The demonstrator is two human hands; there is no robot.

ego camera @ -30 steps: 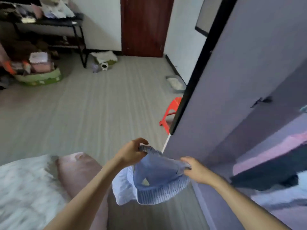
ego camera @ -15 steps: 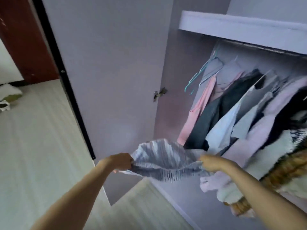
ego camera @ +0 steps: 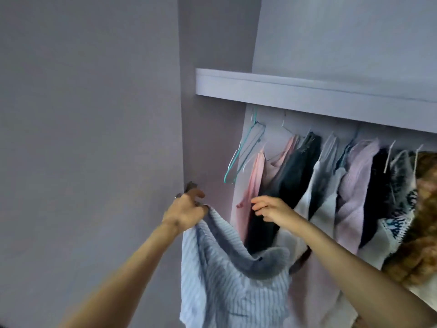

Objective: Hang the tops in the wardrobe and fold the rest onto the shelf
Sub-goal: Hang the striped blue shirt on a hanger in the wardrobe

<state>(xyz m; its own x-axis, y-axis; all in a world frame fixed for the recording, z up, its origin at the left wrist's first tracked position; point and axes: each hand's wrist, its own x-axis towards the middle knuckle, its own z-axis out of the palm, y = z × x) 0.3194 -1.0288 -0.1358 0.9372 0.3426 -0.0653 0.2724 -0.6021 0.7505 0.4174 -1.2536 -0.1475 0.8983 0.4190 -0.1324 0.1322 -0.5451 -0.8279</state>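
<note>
Left hand grips striped top by its edge; right hand empty, fingers loosely curled, beside hung clothes.

No lettering to read anywhere here: no labels, brands, numbers or signs on the clothes, the hangers or the wardrobe.
</note>
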